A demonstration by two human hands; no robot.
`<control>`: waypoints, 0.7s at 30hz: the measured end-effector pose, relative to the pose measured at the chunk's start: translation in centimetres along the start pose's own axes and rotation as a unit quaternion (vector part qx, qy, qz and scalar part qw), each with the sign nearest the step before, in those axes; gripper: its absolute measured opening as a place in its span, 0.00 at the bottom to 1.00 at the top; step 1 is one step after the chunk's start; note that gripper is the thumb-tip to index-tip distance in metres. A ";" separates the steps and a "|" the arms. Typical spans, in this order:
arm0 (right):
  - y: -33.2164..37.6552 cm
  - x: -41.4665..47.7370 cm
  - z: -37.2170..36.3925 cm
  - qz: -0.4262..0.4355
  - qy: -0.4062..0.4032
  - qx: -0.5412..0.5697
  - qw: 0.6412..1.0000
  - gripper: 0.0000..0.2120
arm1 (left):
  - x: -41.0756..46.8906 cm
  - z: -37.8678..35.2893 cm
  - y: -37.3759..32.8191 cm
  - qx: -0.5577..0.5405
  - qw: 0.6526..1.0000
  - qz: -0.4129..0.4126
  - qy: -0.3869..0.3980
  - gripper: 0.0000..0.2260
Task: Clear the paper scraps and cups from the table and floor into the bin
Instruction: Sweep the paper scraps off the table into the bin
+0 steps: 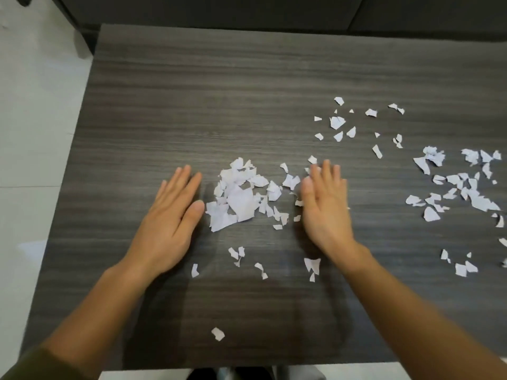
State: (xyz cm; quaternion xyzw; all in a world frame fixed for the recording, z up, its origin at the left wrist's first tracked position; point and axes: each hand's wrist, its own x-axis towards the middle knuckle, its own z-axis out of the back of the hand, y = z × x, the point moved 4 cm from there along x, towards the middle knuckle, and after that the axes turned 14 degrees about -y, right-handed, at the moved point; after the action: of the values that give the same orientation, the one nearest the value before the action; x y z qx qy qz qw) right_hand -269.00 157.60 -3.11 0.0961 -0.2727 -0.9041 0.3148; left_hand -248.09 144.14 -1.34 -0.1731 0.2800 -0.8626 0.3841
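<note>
Torn white paper scraps lie on a dark wood-grain table (192,91). A gathered pile of scraps (238,196) sits in the middle, between my hands. My left hand (172,212) lies flat on the table just left of the pile, fingers straight. My right hand (325,204) stands on its edge at the pile's right side, fingers straight, touching a few scraps. More loose scraps (343,124) are scattered behind my right hand, and a larger spread of scraps (463,187) lies at the far right. No cup or bin is in view.
A few stray scraps (260,267) lie between my wrists, and one scrap (218,333) sits near the table's front edge. Pale floor (33,133) runs along the table's left side. A dark sofa (274,12) stands behind the far edge.
</note>
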 end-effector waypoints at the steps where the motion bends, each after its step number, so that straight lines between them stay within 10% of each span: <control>1: 1.5 -0.5 -1.0 0.017 0.023 0.008 1.000 0.28 | -0.8 0.4 0.3 0.004 1.000 -0.001 0.012 0.28; 11: 2.9 -5.0 1.1 0.260 0.111 -0.021 0.959 0.42 | -8.1 0.6 -1.7 0.180 0.945 -0.226 0.155 0.56; 21: -3.8 -7.4 3.1 0.190 0.078 -0.061 0.977 0.44 | -5.5 -3.0 -1.7 0.240 0.933 -0.238 0.123 0.50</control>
State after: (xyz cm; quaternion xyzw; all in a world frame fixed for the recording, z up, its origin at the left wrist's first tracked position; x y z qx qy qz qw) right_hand -266.26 166.03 -2.61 0.0933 -0.2054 -0.8325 0.5060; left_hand -247.01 150.30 -3.05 -0.0296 0.0603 -0.9848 0.1603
